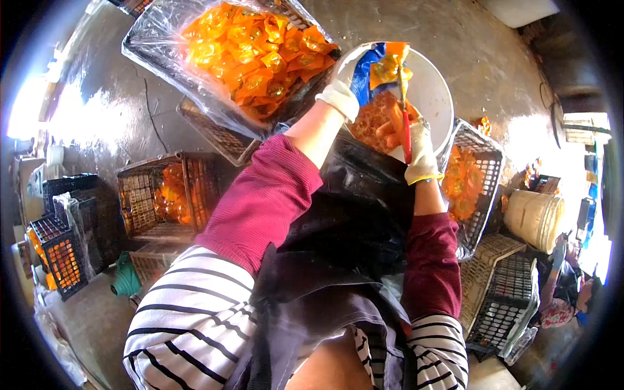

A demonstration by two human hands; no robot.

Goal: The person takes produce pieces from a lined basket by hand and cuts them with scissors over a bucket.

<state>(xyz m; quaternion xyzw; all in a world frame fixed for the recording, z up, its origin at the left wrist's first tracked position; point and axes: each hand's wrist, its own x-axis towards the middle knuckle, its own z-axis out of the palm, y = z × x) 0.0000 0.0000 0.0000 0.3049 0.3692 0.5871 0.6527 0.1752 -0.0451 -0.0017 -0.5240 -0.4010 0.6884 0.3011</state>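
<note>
In a blue-and-white glove, my left hand [368,79] grips an orange-and-yellow plastic packet [389,68] above a white bucket [439,97]. My right hand [416,140], in a pale glove with orange fingers, is closed around red-handled scissors [407,138]. Their blades point up and meet the packet; whether they are parted I cannot make out. Inside the bucket lies a peach-coloured, lumpy mass [372,120], partly covered by my hands. Left of the bucket, a plastic-lined crate [153,49] holds a heap of similar orange packets [260,55].
A black crate [495,172] with flattened orange pieces [463,185] stands right of the bucket. At left, a tipped brown crate [140,211] contains more orange pieces. Stacked crates [504,292] and a cream bucket [536,213] are at right, near another person [562,286].
</note>
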